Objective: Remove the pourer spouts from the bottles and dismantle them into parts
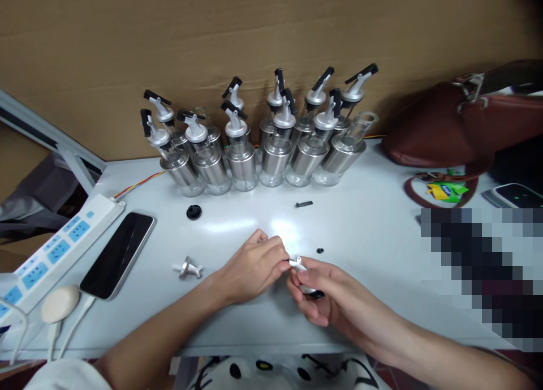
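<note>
My right hand grips a silver pourer spout with a black base, its tip pointing up and left. At that tip, my left hand is closed in a pinch; a tiny dark bit shows by the fingertips, too small to name. Behind my hands lie a small black part and a thin black lever. Left of my left hand, another silver spout rests on its side. Farther back is a round black stopper.
Glass bottles with steel sleeves stand in two rows at the back, most with spouts fitted; the front right bottle has an open neck. A phone and power strip lie left. A brown bag sits right.
</note>
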The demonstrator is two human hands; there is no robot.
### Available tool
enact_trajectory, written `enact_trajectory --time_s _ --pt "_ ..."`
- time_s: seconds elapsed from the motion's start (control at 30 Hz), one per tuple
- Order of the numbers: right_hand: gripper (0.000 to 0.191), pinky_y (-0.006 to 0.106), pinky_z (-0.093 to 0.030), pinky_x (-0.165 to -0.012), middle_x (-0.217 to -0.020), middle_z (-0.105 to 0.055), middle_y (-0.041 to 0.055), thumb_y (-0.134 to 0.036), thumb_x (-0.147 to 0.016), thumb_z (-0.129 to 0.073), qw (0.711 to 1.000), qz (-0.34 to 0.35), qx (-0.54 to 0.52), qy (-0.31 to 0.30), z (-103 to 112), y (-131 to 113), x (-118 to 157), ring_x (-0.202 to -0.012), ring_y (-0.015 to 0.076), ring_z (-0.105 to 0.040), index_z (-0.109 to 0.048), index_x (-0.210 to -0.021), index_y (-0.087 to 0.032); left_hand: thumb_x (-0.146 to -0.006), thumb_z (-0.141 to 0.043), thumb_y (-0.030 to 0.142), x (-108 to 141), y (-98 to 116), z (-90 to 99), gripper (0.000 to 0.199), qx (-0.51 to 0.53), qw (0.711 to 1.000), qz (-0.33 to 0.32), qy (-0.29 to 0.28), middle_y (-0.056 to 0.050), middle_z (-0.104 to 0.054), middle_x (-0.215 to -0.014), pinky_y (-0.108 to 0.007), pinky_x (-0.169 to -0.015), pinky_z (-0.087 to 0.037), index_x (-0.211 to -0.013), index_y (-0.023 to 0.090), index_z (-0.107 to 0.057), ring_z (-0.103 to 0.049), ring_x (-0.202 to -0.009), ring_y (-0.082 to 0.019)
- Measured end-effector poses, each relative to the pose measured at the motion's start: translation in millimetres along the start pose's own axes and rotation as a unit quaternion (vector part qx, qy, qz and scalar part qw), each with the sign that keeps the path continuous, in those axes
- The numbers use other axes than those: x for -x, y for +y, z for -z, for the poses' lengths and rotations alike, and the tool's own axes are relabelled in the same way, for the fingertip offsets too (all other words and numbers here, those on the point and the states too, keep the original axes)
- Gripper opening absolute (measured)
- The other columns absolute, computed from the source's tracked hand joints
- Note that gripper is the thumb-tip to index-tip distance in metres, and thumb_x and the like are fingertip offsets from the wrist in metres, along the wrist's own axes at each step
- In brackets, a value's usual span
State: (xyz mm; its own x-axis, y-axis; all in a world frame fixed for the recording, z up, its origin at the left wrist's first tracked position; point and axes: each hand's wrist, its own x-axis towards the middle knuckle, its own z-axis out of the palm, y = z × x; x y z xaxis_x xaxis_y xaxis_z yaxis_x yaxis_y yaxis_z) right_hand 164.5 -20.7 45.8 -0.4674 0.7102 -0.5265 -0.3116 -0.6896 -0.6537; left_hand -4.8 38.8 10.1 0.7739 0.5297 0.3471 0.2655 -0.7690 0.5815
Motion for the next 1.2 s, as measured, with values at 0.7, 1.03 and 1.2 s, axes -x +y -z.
enact_trajectory --time_s 0.7,1.03,1.2 --pt "0.006 0.025 -0.043 -0.063 -0.081 -0.058 0.0037 -0.017 -0.091 -0.051 0.716 0.409 0.564 0.045 31.7 -42.2 -29.2 -0.071 0.0139 -0.054 -0.057 -0.090 -0.018 -0.100 -0.026 0.037 6.0 -6.1 -2.3 0.032 0.222 0.950 0.209 0.060 0.002 -0.044 -0.072 -0.026 -0.066 -0.037 -0.080 0.019 -0.044 -0.043 -0.064 -0.012" --pt "0.014 0.022 -0.047 -0.060 -0.082 -0.063 0.0057 -0.009 -0.087 -0.050 0.704 0.459 0.543 0.014 36.0 -25.7 -36.2 -0.071 0.0132 -0.060 -0.060 -0.094 -0.017 -0.097 -0.033 0.031 3.8 -6.2 -2.6 0.026 0.231 0.947 0.223 0.026 0.000 -0.051 -0.075 -0.025 -0.068 -0.038 -0.085 0.019 -0.052 -0.048 -0.068 -0.013" --pt "0.007 0.023 -0.045 -0.059 -0.077 -0.062 0.0042 -0.015 -0.085 -0.055 0.678 0.399 0.616 0.040 50.0 -53.1 -24.3 -0.067 0.0142 -0.059 -0.061 -0.088 -0.017 -0.097 -0.035 0.032 4.5 -6.4 -4.1 0.023 0.238 0.941 0.240 0.011 -0.001 -0.055 -0.082 -0.026 -0.069 -0.040 -0.106 0.019 -0.052 -0.049 -0.067 -0.012"
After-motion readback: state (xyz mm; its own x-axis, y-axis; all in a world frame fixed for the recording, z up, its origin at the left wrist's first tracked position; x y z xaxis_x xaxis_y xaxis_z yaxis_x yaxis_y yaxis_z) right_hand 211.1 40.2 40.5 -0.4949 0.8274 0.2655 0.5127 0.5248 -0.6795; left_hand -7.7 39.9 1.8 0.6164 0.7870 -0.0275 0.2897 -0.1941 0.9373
